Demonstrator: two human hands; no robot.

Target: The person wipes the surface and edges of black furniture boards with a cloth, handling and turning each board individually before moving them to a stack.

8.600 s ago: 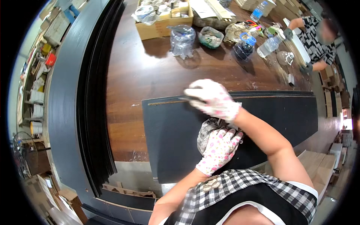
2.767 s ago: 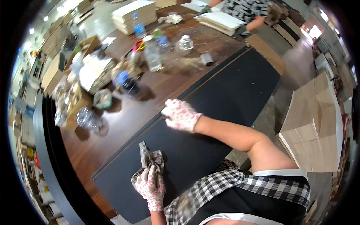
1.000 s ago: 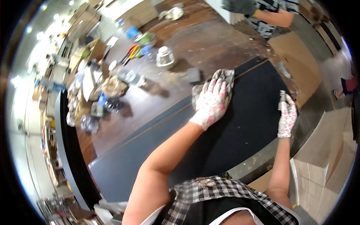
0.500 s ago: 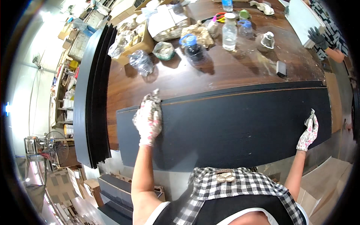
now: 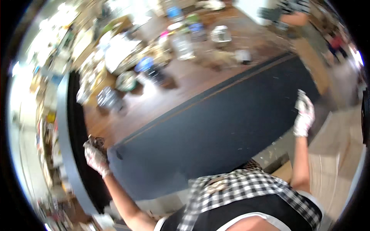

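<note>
A long black panel (image 5: 216, 127) lies across the table before me, with the edge of another dark panel along its far side. My left hand (image 5: 97, 158), in a white glove with pink marks, is just beyond the panel's left end. Its fingers are closed on a dark crumpled rag (image 5: 98, 142), blurred by motion. Over the panel's right end is my right hand (image 5: 304, 115), gloved alike, its fingers drawn together. Whether something small is pinched in them is too blurred to tell.
A stack of dark panels (image 5: 75, 142) stands along the left. Bottles (image 5: 182, 46), a bag-filled box (image 5: 101, 82) and a small block (image 5: 243, 56) occupy the brown table (image 5: 200, 82). At the far right, a co-worker's dark-gloved hand (image 5: 269, 14) touches a white panel (image 5: 250, 9).
My left hand has gone from the panel's far edge, left and nearer, past its left end. My right hand stays near the right end. The whole view has turned and blurred.
</note>
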